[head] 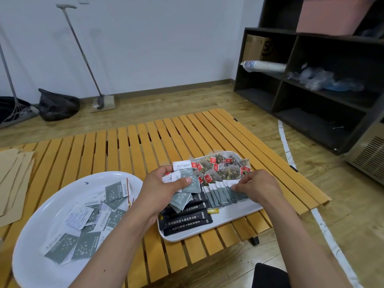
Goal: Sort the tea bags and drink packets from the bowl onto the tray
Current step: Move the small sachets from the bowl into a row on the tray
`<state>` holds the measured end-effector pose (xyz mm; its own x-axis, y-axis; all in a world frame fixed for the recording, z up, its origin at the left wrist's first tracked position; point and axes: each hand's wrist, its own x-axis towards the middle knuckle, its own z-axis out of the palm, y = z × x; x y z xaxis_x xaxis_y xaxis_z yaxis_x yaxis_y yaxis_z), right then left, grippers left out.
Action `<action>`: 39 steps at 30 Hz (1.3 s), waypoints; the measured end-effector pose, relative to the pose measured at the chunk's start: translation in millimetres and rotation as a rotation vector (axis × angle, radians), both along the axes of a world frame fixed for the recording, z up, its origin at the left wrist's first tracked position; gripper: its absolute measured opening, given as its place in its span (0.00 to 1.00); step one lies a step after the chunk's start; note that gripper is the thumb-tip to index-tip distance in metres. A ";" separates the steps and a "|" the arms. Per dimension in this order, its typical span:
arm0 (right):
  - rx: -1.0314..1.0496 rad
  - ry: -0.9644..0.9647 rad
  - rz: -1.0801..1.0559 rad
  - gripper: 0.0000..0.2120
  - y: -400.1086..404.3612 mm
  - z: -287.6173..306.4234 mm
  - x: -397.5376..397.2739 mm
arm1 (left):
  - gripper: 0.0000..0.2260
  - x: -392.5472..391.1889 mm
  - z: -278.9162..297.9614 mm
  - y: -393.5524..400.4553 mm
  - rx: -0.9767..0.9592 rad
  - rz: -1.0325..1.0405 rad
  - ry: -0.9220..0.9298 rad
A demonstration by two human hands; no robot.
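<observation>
Open tabletop [128, 142] beyond bowl [41, 215] and tray [239, 215]; narrow gap between them; paper sheets [12, 173] far left.

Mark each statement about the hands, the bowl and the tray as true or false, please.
1. The left hand holds several grey-green packets. True.
2. The bowl is empty. False: packets still lie in it.
3. The right hand touches the row of packets on the tray. True.
4. The black stick packets lie in the bowl. False: they lie on the tray.
</observation>
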<state>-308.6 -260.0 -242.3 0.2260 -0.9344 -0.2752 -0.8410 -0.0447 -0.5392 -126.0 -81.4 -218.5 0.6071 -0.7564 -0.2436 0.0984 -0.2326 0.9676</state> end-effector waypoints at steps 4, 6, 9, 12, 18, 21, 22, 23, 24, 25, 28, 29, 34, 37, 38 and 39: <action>-0.026 0.038 0.006 0.09 -0.1 -0.2 1.5 | 0.19 0.5 -1.1 0.2 -0.001 0.001 -0.009; -0.033 0.036 0.014 0.09 -0.5 -0.9 2.5 | 0.18 0.4 -1.5 0.2 -0.001 0.000 -0.009; -0.017 0.046 0.020 0.08 1.0 -1.8 2.8 | 0.19 0.4 -2.9 -1.3 0.001 0.000 -0.020; -0.121 -0.023 0.014 0.07 6.5 6.5 0.9 | 0.18 -0.2 -2.9 -1.6 -0.001 -0.006 -0.014; 0.218 -0.625 0.270 0.10 51.9 39.2 22.0 | 0.17 -1.7 0.4 0.1 -0.015 -0.026 -0.013; 0.313 -0.653 0.332 0.12 59.8 37.2 31.4 | 0.17 -3.3 2.0 0.2 -0.028 -0.030 -0.014; 0.315 -0.659 0.323 0.12 59.4 37.4 31.9 | 0.17 -3.1 2.4 0.5 -0.028 -0.032 -0.011; 0.322 -0.673 0.299 0.12 57.1 36.9 30.4 | 0.18 -2.7 2.7 0.8 -0.027 -0.036 0.000; 0.336 -0.698 0.264 0.12 54.1 38.0 27.9 | 0.18 -1.7 2.6 1.1 -0.027 -0.041 0.018; 0.359 -0.730 0.224 0.12 50.0 39.1 23.8 | 0.19 -0.7 2.7 1.3 -0.027 -0.047 0.040; 0.410 -0.782 0.083 0.10 30.7 39.7 4.0 | 0.16 1.8 2.5 1.4 -0.036 -0.038 0.090; 0.387 -0.750 0.033 0.08 24.2 38.6 -2.9 | 0.15 2.4 2.1 1.0 -0.041 -0.027 0.110; 0.168 -0.334 -0.086 0.03 -2.0 19.9 -22.1 | 0.11 3.2 1.4 -2.1 -0.062 0.029 0.190; 0.116 -0.209 -0.118 0.04 -11.5 11.0 -19.1 | 0.12 2.9 2.0 -2.7 -0.062 0.048 0.217; 0.095 -0.160 -0.116 0.04 -13.3 8.2 -17.3 | 0.12 3.0 1.7 -2.5 -0.055 0.051 0.224; 0.079 -0.106 -0.112 0.05 -13.8 5.9 -15.5 | 0.13 3.1 1.5 -2.7 -0.050 0.053 0.230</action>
